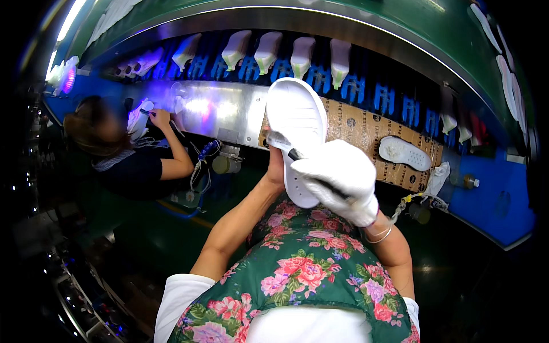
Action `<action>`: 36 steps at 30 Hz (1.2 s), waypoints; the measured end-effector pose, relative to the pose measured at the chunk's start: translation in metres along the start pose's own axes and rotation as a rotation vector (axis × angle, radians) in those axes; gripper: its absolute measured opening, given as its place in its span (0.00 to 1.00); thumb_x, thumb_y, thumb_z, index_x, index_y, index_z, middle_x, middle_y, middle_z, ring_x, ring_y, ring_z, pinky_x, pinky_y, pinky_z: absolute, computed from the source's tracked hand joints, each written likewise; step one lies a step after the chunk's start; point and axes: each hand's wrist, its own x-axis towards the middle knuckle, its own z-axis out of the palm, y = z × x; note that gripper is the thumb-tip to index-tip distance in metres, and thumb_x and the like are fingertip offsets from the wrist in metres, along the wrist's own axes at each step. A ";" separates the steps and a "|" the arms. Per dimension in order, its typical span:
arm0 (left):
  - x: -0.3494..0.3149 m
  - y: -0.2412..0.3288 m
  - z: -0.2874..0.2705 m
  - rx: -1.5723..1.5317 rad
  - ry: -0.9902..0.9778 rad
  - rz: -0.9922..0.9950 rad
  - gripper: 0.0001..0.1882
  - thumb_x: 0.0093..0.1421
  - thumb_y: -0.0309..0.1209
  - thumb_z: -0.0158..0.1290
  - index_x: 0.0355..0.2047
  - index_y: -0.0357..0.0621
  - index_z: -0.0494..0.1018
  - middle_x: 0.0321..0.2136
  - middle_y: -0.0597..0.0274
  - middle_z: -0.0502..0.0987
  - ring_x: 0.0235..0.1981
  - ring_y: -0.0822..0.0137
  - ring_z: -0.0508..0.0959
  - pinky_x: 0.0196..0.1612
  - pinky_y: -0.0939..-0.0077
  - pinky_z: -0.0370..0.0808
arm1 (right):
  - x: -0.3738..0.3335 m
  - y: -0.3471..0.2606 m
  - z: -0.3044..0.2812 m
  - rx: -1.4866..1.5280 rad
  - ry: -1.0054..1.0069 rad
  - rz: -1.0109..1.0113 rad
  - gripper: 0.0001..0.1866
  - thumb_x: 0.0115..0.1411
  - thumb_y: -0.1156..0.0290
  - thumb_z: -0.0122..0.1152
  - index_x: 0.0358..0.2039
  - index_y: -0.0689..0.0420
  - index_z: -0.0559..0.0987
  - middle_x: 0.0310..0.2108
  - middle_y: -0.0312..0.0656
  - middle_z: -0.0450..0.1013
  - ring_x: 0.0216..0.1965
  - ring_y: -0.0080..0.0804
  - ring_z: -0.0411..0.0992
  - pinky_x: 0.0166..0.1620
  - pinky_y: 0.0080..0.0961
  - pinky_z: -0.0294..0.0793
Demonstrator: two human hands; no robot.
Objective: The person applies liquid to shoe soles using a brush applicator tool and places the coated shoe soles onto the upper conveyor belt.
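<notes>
A white shoe sole stands nearly upright in front of me, its hollow inner side showing. My left hand is bare and grips it from the left edge, with most of the fingers hidden behind it. My right hand, in a white knitted glove, is closed round the dark handle of a brush. The bristles lie against or just over the sole's left rim; which of the two, I cannot tell. To the right, a second white sole with small holes rests on the printed brown cardboard.
Blue clips run along the far side, beside several hanging pale shoes. At the left, a co-worker handles another white shoe by the metal bench top. A small bottle and a white cloth are at the right.
</notes>
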 end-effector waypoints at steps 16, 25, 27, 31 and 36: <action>0.027 0.027 -0.020 -0.126 -0.091 -0.025 0.65 0.44 0.87 0.25 0.58 0.39 0.64 0.38 0.45 0.77 0.36 0.52 0.80 0.38 0.56 0.80 | -0.012 0.007 0.015 -0.011 -0.010 0.028 0.18 0.50 0.76 0.70 0.44 0.54 0.83 0.34 0.42 0.81 0.33 0.39 0.80 0.36 0.33 0.78; 0.043 0.038 -0.022 -0.414 -0.241 -0.085 0.63 0.40 0.88 0.34 0.54 0.41 0.66 0.38 0.48 0.75 0.36 0.51 0.78 0.36 0.51 0.79 | -0.014 0.008 0.027 -0.056 0.077 -0.083 0.20 0.47 0.78 0.71 0.43 0.52 0.84 0.34 0.42 0.81 0.33 0.41 0.79 0.36 0.33 0.78; 0.048 0.039 -0.023 -0.451 -0.254 -0.058 0.60 0.42 0.87 0.35 0.53 0.43 0.66 0.37 0.50 0.75 0.36 0.52 0.77 0.35 0.51 0.79 | -0.024 0.011 0.032 -0.024 0.021 -0.126 0.18 0.47 0.77 0.72 0.42 0.53 0.84 0.35 0.43 0.81 0.36 0.40 0.80 0.37 0.35 0.78; 0.050 0.039 -0.032 -0.418 -0.184 -0.040 0.59 0.43 0.87 0.33 0.52 0.43 0.67 0.35 0.51 0.75 0.33 0.52 0.77 0.33 0.52 0.78 | -0.013 0.010 0.015 0.226 -0.036 0.025 0.14 0.47 0.77 0.72 0.37 0.52 0.86 0.34 0.41 0.81 0.35 0.39 0.80 0.37 0.32 0.78; 0.061 0.046 -0.027 -0.357 -0.196 -0.094 0.61 0.43 0.87 0.29 0.50 0.40 0.68 0.33 0.50 0.75 0.31 0.53 0.77 0.32 0.55 0.77 | -0.029 0.022 0.032 -0.066 -0.015 -0.106 0.21 0.47 0.79 0.72 0.44 0.54 0.83 0.38 0.43 0.81 0.35 0.41 0.80 0.38 0.32 0.78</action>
